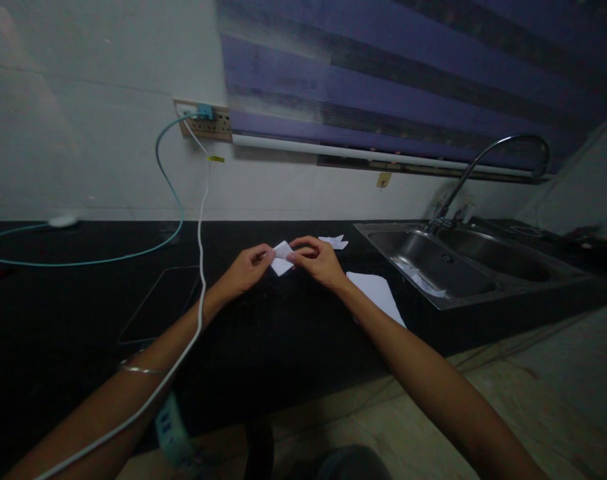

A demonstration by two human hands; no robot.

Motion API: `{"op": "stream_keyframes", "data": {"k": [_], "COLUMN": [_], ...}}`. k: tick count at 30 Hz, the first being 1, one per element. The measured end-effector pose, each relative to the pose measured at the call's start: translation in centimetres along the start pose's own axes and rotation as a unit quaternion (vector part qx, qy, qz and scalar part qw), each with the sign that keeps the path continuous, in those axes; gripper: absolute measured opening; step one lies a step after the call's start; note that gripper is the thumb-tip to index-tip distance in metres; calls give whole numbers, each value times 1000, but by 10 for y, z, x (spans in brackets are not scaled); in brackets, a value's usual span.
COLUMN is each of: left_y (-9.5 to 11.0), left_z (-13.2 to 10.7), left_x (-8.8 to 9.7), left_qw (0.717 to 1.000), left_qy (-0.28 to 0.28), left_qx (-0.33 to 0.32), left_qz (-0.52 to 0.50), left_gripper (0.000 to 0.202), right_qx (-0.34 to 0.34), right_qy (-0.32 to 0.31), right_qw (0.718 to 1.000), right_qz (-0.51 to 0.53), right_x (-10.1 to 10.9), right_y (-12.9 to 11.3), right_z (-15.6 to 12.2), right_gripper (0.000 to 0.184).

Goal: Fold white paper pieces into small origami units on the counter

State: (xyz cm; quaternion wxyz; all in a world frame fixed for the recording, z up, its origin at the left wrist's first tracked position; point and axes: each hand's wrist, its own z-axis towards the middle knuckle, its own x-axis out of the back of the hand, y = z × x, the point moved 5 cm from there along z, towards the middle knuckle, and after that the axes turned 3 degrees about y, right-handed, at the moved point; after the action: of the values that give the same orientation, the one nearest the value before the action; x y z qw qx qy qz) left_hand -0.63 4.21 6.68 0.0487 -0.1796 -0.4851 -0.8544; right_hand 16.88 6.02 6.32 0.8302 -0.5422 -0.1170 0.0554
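Observation:
A small piece of folded white paper (282,259) is held up over the black countertop, pinched from both sides. My left hand (247,268) grips its left edge between thumb and fingers. On the opposite edge, my right hand (319,259) is closed, thumb in front and fingers curled behind. The paper looks diamond-shaped with a crease across it; its back is hidden. Just behind my right hand lies another folded white paper piece (335,242). White paper sheets (376,293) rest on the counter, partly covered by my right forearm.
To the right is a double steel sink (436,300) with a curved tap (463,177); white paper lies in its near basin. A dark flat tablet-like object (158,305) sits at left. A white cable (201,233) crosses my left arm from a wall socket (218,123). A teal cable (159,157) loops left.

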Motion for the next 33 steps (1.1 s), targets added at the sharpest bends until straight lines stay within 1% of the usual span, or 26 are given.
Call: {"op": "stream_keyframes", "data": {"k": [6,14,18,24,29,33], "left_y": [0,-7,-3,-2,0,7], "left_z": [-1,0,-1,-3,-6,-8], "left_x": [0,-2,-2,-9,-8,-9], "left_qw": [999,999,999,999,996,994], "left_qy": [19,19,21,-37,-62,-76], "left_qx": [-26,-9,-14,11,31,56], "left_qz": [38,41,39,2,-48,-54], "left_gripper": [29,31,31,32,34,38], "right_qx": [-1,19,19,16,5,-10], "right_qy": [18,60,70,14,-8,-55], "right_qw": [1000,998,997,999,999,998], "right_qz": [-10,-20,-38,-45,-53,-19], "right_x": [-1,1,2,-3,-5,-4], "right_y": [1,-5,-7,-13,-12,-8], "right_z": [0,1,1,-2,-3,-2], "right_gripper": [31,24,25,23,23,23]}}
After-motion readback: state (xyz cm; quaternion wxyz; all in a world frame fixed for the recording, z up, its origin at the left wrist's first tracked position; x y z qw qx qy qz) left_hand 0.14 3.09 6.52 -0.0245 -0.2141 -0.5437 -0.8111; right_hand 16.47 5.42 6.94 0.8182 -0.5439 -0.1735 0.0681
